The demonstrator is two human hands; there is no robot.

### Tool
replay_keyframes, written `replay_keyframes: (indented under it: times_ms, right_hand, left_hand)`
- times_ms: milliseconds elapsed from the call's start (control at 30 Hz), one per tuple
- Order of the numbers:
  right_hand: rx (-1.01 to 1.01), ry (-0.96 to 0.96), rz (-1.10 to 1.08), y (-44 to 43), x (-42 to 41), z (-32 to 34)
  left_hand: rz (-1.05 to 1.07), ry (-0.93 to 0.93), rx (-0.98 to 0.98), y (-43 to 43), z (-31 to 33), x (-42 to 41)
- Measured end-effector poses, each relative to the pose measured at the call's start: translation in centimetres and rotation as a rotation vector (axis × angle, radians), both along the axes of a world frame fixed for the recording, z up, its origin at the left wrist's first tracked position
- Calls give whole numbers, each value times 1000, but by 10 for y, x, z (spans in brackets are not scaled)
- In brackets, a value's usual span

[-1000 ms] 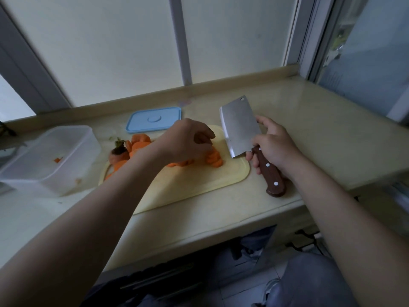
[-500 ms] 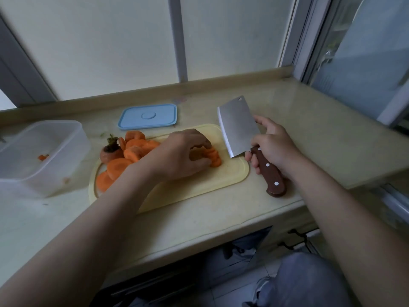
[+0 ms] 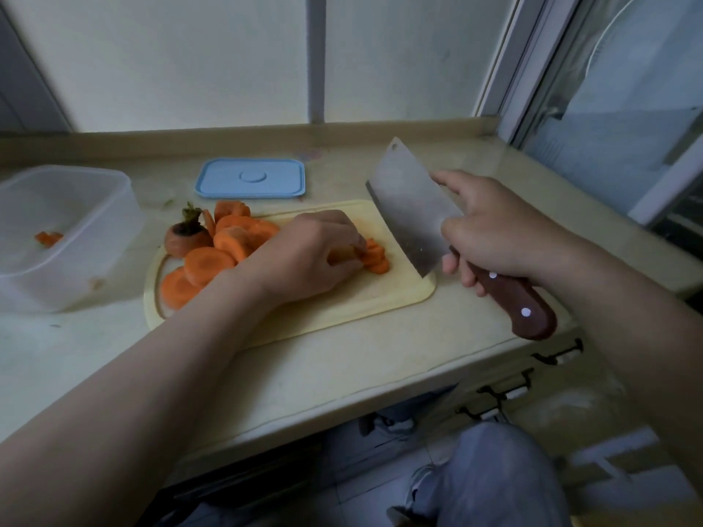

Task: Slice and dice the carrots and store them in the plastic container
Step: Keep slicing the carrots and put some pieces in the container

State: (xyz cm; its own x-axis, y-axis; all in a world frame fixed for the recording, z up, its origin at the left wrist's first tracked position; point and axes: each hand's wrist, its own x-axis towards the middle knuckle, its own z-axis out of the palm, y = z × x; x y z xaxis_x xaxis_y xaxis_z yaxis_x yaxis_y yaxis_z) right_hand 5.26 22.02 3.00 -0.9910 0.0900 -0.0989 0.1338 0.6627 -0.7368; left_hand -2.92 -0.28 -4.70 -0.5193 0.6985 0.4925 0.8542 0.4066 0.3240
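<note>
While the right hand (image 3: 494, 230) has kept its fingers wrapped round the wooden handle of the knife (image 3: 407, 199), blade tilted up over the right end of the cutting board (image 3: 342, 310), the left hand (image 3: 304, 256) has slid away from the heap of carrot rounds (image 3: 220, 252) and now curls its fingertips over a small stack of slices (image 3: 376, 258) near the blade. That looks like the set-up for dicing, with nearly all the carrot on the board and only a few bits (image 3: 47, 237) in the plastic container (image 3: 125, 222) at the left
</note>
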Motion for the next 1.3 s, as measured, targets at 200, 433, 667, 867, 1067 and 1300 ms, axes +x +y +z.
replay_keyframes:
  times_ms: [200,433,667,867,1067,1300]
  right_hand:
    - [188,-16,90,-29,21,19]
    - [240,-30,76,-34,22,20]
    - [226,-58,68,-38,22,20]
    - [236,-67,67,-38,21,19]
    - [268,-67,88,-40,21,17]
    - [246,-82,95,-38,22,15]
  left_hand:
    - [0,19,19,2,-2,0]
    - [1,25,24,5,-3,0]
    - [-1,22,11,6,-2,2]
    - [7,29,11,8,-4,-1]
    - [0,53,11,9,-6,-3]
    - [2,78,28,10,-8,-5]
